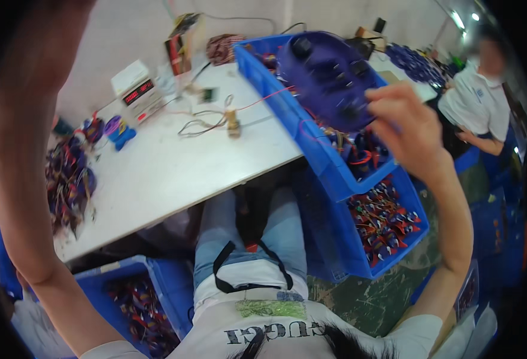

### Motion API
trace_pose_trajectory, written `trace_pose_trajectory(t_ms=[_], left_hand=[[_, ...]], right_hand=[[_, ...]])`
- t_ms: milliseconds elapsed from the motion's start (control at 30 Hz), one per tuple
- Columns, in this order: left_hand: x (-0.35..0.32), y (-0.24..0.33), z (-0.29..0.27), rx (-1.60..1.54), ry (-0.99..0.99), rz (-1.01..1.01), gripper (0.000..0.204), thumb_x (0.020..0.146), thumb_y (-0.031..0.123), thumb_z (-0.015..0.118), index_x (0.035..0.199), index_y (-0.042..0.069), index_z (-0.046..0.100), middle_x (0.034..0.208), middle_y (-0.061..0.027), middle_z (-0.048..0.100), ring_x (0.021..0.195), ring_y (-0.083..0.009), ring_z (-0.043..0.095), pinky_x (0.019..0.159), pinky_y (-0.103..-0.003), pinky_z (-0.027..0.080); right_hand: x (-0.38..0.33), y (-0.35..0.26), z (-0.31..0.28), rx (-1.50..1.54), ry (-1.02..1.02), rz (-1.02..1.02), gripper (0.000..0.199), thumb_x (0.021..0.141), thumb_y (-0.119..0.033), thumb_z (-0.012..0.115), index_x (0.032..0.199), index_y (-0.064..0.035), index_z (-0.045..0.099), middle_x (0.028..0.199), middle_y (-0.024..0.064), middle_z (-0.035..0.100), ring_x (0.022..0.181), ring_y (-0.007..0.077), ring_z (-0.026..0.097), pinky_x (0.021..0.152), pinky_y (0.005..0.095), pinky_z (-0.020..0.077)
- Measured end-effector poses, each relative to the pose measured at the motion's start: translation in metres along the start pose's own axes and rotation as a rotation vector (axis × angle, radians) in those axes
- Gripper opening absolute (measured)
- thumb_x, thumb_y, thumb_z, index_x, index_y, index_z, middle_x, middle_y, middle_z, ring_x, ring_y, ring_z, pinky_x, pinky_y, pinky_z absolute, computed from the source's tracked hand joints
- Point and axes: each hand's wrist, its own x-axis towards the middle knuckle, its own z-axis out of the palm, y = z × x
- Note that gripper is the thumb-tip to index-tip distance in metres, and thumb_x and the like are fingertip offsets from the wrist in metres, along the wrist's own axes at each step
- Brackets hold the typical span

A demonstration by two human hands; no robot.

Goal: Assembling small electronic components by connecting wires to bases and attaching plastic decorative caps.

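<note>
Right hand (407, 128) raised over the far bin: I read its grip as clamped, fingers and thumb pinched on the right edge of a purple shell (326, 90). Shell is smooth, rounded, plastic-looking, with black blocks on its face; it hangs tilted above the upper bin (314, 143), hiding much of the mixed parts inside.

Upper bin: blue, straight-walled, beside the white, smooth surface (179, 173). It overlaps a lower bin (329, 233) of small red, white and dark pieces. Another blue bin (164, 290) stands near the left arm.

On the surface I note a boxy white scale (137, 93), a blue toy (121, 136), loose thin wires (206, 124), and a tangled heap (69, 179) at left. Co-worker (482, 102) in white, off right.

Right elbow bent, forearm up. Left forearm (21, 131) rises steeply, close and blurred; I cannot tell its grip.
</note>
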Motion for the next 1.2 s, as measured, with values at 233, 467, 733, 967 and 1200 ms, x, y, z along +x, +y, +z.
trace_pose_trajectory(t_ms=[233,467,733,967,1200], left_hand=[[-0.115,-0.023,-0.077,0.445,-0.054,-0.034,0.062,0.076,0.005,0.076,0.129,0.008,0.044,0.114,-0.0135,0.058,0.097,-0.0221,0.061,0.081,-0.029,0.051],[-0.238,-0.165,-0.132,0.324,-0.037,-0.421,0.063,0.074,0.004,0.078,0.126,0.008,0.043,0.114,-0.0123,0.058,0.093,-0.0208,0.060,0.082,-0.031,0.050],[-0.262,-0.253,-0.161,0.894,0.086,-0.594,0.071,0.073,0.020,0.080,0.130,0.007,0.039,0.119,-0.0173,0.043,0.103,-0.0276,0.050,0.090,-0.034,0.044],[-0.261,-0.283,-0.163,0.999,0.183,-0.611,0.072,0.077,0.022,0.077,0.133,0.005,0.036,0.120,-0.0171,0.040,0.106,-0.0281,0.046,0.093,-0.036,0.041],[-0.279,-0.259,-0.162,0.742,0.255,-0.698,0.072,0.079,0.021,0.074,0.135,0.003,0.032,0.117,-0.0182,0.042,0.101,-0.0278,0.048,0.088,-0.037,0.043]], right_hand=[[0.023,-0.069,0.114,-0.037,-0.079,-0.279,0.008,0.080,-0.002,0.060,0.088,-0.0016,0.058,0.100,0.0089,0.057,0.073,0.0221,0.056,0.063,0.0283,0.0472],[0.031,-0.067,0.234,0.072,-0.232,-0.239,0.009,0.079,-0.007,0.058,0.083,-0.0065,0.049,0.090,0.0079,0.047,0.074,0.0222,0.057,0.066,0.0307,0.0503],[0.069,-0.030,0.326,0.149,-0.416,-0.224,0.005,0.082,-0.007,0.055,0.085,-0.0073,0.051,0.095,0.0086,0.049,0.078,0.0242,0.059,0.073,0.0322,0.0514],[0.090,-0.029,0.345,0.115,-0.213,-0.177,0.020,0.081,-0.001,0.057,0.101,-0.0040,0.054,0.112,0.0092,0.051,0.094,0.0253,0.056,0.082,0.0321,0.0475],[0.047,-0.049,0.333,0.367,0.270,0.819,0.030,0.084,-0.013,0.065,0.111,-0.0014,0.058,0.112,0.0138,0.053,0.097,0.0210,0.052,0.080,0.0304,0.0442]])
